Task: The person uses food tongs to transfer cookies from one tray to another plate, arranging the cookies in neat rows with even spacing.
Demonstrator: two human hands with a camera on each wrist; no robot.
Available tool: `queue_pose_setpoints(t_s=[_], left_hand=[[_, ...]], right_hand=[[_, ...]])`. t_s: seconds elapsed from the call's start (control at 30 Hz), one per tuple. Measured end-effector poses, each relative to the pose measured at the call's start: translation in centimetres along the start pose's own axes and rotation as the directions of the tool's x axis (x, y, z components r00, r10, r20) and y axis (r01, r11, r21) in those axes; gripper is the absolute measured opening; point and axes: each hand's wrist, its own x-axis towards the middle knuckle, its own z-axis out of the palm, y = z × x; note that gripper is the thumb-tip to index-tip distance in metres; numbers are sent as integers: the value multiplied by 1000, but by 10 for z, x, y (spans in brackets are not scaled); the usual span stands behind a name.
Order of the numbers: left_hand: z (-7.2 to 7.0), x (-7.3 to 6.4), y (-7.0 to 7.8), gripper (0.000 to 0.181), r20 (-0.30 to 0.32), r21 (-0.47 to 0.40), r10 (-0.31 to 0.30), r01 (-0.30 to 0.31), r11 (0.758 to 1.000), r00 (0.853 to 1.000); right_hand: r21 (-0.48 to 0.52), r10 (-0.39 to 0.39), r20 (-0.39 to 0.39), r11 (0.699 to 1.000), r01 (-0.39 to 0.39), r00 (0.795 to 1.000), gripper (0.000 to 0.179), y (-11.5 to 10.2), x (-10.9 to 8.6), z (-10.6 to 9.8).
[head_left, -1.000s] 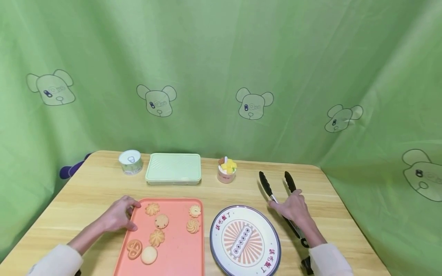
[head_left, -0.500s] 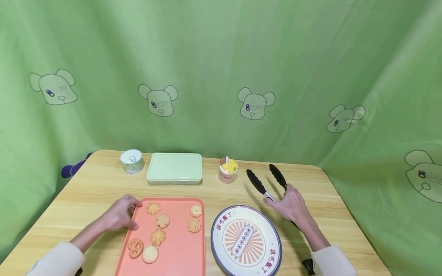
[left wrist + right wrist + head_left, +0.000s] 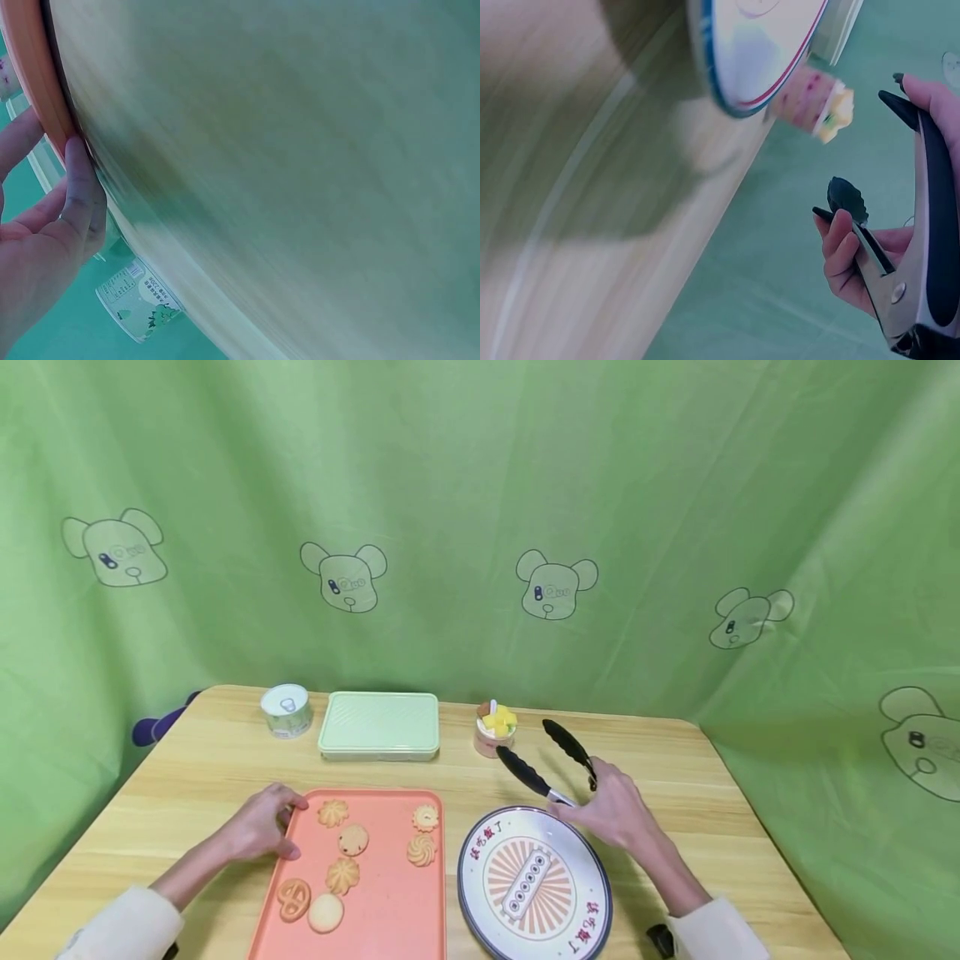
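My right hand (image 3: 609, 806) grips a pair of black-and-silver tongs (image 3: 900, 292) around both arms, with the thumb on one and the fingers on the other. The black scalloped tips (image 3: 522, 770) stand apart and point up and left, held over the table behind the round plate (image 3: 592, 935). My left hand (image 3: 258, 827) holds the left rim of the pink tray (image 3: 390, 935), thumb and fingertips at its edge in the left wrist view. Several cookies lie on the tray, among them a pretzel-shaped one (image 3: 293, 900) and a round plain one (image 3: 326, 913).
Along the back of the table stand a ring-pull can (image 3: 287, 714), a pale green lidded box (image 3: 379, 727) and a pink dessert cup (image 3: 491, 739) with yellow topping. One tong tip overlaps the cup in the head view. A green curtain hangs behind.
My right hand has lifted the tongs and carried them left, from the table's right side to behind the plate. My left hand stays at the tray's rim.
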Motion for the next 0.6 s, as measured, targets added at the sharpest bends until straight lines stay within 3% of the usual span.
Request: queue_pose_setpoints(t_s=[0.3,0.6], left_hand=[[1,0,0,65,2,0,-6,6,1000,1000],[1,0,-1,66,4,3,-24,24,1000,1000]], right_hand=[[-42,-97,9,994,98,995,113,-17,-6,5],[-57,-237,45,969,239,970,103,-35,-10,13]])
